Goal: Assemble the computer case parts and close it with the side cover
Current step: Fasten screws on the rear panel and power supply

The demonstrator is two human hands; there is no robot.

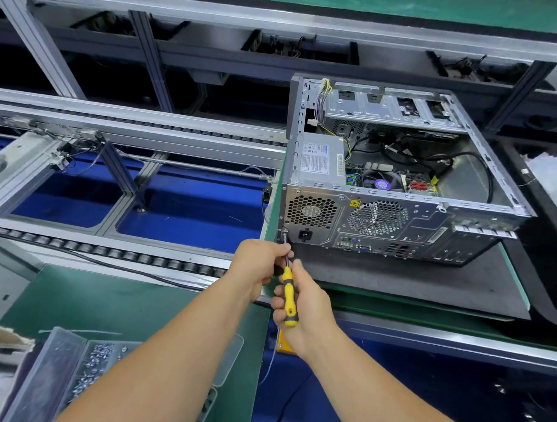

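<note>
The right hand (302, 308) grips the yellow-and-black handle of the screwdriver (288, 298). The left hand (260, 266), just above and left of the right hand, pinches the metal shaft with curled fingers. The shaft tip meets the lower left corner of the rear panel of the computer case (394, 180), directly above the left hand. The case lies on its side, open face up, cover off. A clear tray of screws (89, 369) sits below and left of both hands.

A green bench (364, 298) carries a grey mat (401, 279) (the open computer case (397, 186) lying on it).
</note>
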